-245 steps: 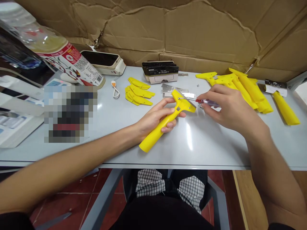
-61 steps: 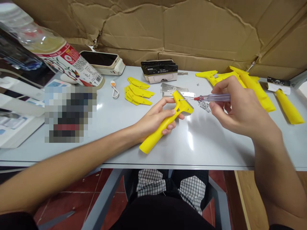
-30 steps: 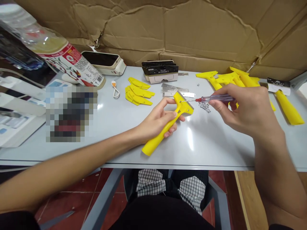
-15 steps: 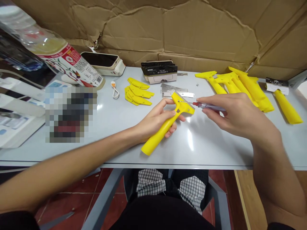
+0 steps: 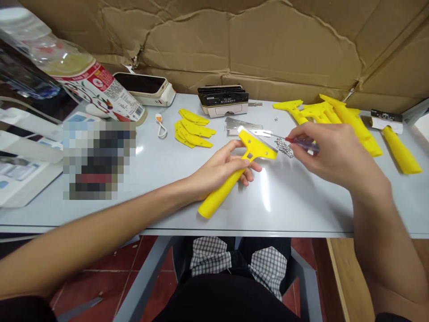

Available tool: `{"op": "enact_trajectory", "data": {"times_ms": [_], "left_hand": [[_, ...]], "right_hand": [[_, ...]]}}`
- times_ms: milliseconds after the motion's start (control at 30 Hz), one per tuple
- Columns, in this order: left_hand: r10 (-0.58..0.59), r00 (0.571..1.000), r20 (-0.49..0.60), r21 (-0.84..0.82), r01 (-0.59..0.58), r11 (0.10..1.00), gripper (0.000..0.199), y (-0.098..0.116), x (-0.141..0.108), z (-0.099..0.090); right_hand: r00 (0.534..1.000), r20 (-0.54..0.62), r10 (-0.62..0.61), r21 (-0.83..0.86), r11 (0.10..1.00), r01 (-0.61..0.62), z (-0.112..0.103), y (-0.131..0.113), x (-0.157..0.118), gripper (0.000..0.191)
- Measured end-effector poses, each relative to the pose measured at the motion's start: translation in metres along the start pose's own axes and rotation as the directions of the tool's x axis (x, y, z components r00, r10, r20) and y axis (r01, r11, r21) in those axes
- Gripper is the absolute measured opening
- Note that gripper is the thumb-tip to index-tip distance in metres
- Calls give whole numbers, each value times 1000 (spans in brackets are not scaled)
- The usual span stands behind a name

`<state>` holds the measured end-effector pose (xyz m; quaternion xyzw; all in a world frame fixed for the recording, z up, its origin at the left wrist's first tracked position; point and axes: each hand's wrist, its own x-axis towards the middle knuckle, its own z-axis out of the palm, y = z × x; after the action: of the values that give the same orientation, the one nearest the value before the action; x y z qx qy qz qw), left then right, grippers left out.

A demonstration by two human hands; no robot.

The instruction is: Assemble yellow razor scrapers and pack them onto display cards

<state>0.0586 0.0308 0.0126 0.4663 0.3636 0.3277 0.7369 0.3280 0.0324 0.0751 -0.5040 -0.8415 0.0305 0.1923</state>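
Note:
My left hand (image 5: 223, 167) is closed round the neck of a yellow scraper (image 5: 228, 190), its head tilted up and to the right. A metal blade edge shows along the far side of that head, and a screw sits in its right-hand hole. My right hand (image 5: 321, 141) pinches a screwdriver (image 5: 306, 144) with a clear purple handle and red collar. Its thin shaft points left, apart from the scraper, above the table. Just beyond the scraper head lies a small heap of screws (image 5: 284, 147), partly behind the right fingers. Flat metal blades (image 5: 246, 127) lie behind the scraper.
Yellow blade covers (image 5: 194, 129) lie left of centre, near a white cable (image 5: 161, 127). Black-and-white cards (image 5: 224, 100) stand at the back. More yellow scrapers (image 5: 330, 116) are piled at the right, beside a carded one (image 5: 402, 150). A bottle (image 5: 107, 91) leans at the left.
My right hand has lifted the screwdriver tip off the scraper's head and drawn it back, up and to the right. The scraper head has shifted slightly right, and the screw heap now shows.

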Motion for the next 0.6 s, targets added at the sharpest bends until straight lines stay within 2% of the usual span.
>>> {"op": "enact_trajectory", "data": {"times_ms": [133, 367, 467, 600], "left_hand": [[8, 1000, -22, 44, -7, 999, 22, 1, -1, 2], [57, 995, -85, 122, -47, 991, 17, 4, -3, 4], [82, 987, -135, 149, -61, 987, 13, 5, -2, 3], [116, 973, -199, 146, -87, 985, 17, 7, -1, 0]], "right_hand": [[997, -69, 34, -58, 998, -38, 2, 17, 2, 10], [977, -16, 213, -151, 965, -213, 21, 38, 10, 3], [971, -11, 240, -190, 953, -238, 28, 47, 10, 5], [970, -37, 240, -186, 952, -243, 35, 57, 9, 14]]}}
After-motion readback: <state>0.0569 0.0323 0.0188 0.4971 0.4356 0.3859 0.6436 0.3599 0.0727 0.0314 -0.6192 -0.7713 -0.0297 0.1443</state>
